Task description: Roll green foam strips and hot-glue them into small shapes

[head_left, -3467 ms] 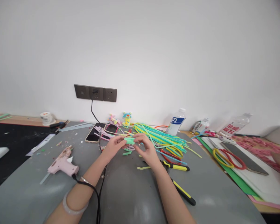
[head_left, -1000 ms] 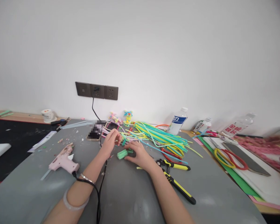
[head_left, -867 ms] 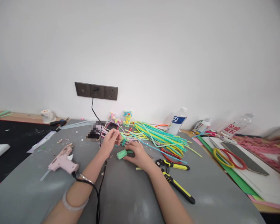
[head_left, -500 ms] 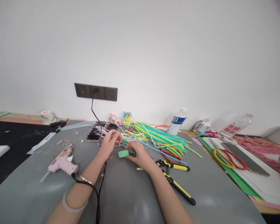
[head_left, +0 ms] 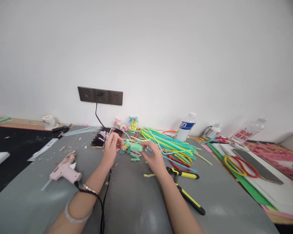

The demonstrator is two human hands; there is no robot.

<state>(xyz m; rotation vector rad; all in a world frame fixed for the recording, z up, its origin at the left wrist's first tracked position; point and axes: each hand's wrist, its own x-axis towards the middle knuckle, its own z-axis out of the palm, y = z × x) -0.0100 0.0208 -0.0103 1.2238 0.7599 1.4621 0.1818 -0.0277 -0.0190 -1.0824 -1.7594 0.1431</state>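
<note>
My right hand (head_left: 154, 157) is closed on a small green coiled pipe-cleaner piece (head_left: 136, 148), lifted just above the grey mat (head_left: 127, 201). My left hand (head_left: 112, 148) is beside it at the left, its fingertips pinched on a short thin piece whose colour I cannot make out. Short green offcuts (head_left: 134, 157) lie on the mat under the hands. A heap of green, yellow and blue pipe cleaners (head_left: 168, 143) spreads behind and to the right.
A pink glue gun (head_left: 64, 169) lies at the left, its black cable running past my left wrist. Yellow-black pliers (head_left: 185, 191) lie at the right. Bottles (head_left: 185, 126), red-yellow scissors (head_left: 239, 164) and paper sheets (head_left: 263, 185) are further right. Small finished figures (head_left: 133, 122) stand by the wall.
My right hand lifted the green coiled piece off the mat and brought it up to my left hand, which stayed raised with its fingers pinched.
</note>
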